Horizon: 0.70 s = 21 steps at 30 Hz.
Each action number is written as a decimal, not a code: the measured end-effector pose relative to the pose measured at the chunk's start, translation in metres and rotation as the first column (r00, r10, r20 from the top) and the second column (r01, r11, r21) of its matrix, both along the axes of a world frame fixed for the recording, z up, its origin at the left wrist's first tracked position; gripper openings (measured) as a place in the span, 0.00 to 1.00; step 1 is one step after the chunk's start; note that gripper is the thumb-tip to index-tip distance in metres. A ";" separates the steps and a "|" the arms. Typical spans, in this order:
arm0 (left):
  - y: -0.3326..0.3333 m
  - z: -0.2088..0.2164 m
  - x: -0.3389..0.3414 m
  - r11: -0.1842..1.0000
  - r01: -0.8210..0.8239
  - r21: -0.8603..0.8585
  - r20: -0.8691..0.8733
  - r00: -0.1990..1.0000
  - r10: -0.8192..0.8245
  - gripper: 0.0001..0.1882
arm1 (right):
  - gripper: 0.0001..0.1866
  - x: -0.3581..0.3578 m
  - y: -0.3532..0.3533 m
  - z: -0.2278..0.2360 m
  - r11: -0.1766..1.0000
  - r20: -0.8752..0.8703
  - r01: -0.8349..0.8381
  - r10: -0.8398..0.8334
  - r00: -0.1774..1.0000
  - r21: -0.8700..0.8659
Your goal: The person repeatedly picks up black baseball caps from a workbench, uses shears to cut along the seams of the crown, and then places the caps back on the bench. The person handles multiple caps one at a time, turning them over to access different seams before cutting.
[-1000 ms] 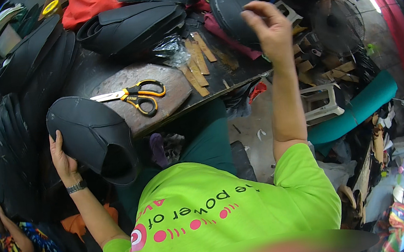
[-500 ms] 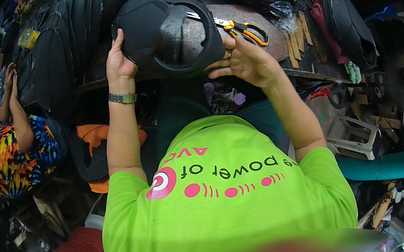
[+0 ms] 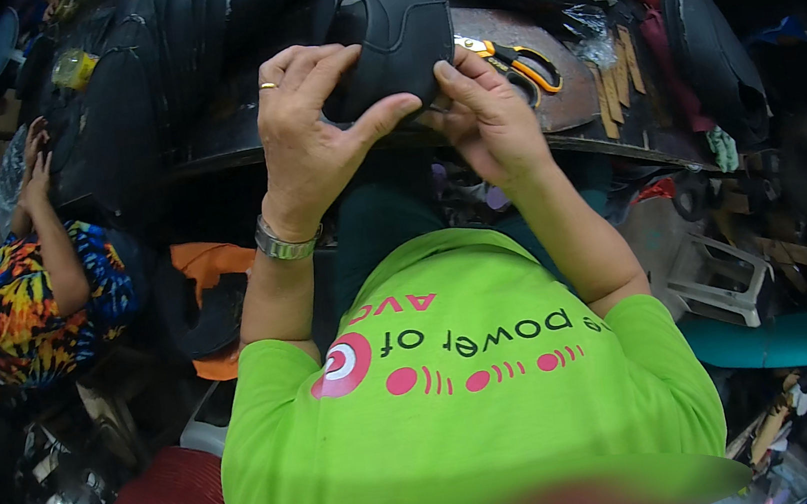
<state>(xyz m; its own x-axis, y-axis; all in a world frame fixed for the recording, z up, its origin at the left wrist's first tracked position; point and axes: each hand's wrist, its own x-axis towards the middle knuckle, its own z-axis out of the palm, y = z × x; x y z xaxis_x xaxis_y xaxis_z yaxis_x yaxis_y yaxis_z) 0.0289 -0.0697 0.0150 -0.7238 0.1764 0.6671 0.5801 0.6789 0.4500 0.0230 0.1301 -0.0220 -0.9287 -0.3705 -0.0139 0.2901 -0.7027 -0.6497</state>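
A curved, moulded black piece (image 3: 403,25) with raised seam lines and a cut-out stands over the front of the dark table. My right hand (image 3: 494,125) pinches its lower right edge, thumb in front and fingers behind. My left hand (image 3: 311,112), with a ring and a metal watch, is at the piece's lower left side. Its thumb and fingers are spread apart, and the fingertips come up to the black surface. Just right of the piece lie scissors with orange and black handles (image 3: 527,70), their blades partly hidden behind it.
Stacks of black sheets (image 3: 130,114) line the table's left and back; more black pieces (image 3: 707,54) stand at the right. Tan strips (image 3: 616,80) lie near the scissors. Another person in a colourful shirt (image 3: 46,296) is at the left. A plastic stool (image 3: 719,274) stands at the right.
The black piece has turned, so its seamed outer face shows instead of the wide opening. My left hand has left its far left side and come inward; my right hand now pinches the edge.
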 end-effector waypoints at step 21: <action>-0.084 -0.056 0.009 -0.611 -0.223 0.760 -0.268 0.748 -0.607 0.10 | 0.15 -0.026 0.106 -0.012 -0.420 -0.426 0.538 0.336 0.840 0.731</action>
<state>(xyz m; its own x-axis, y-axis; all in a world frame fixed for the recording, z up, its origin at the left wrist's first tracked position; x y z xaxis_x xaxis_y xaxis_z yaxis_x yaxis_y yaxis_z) 0.0379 -0.1539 -0.0414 -0.9977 -0.0079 -0.0672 0.0015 -0.9956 0.0937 -0.0035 0.2364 -0.0341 -0.9806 -0.1443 0.1325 -0.1776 0.9403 -0.2903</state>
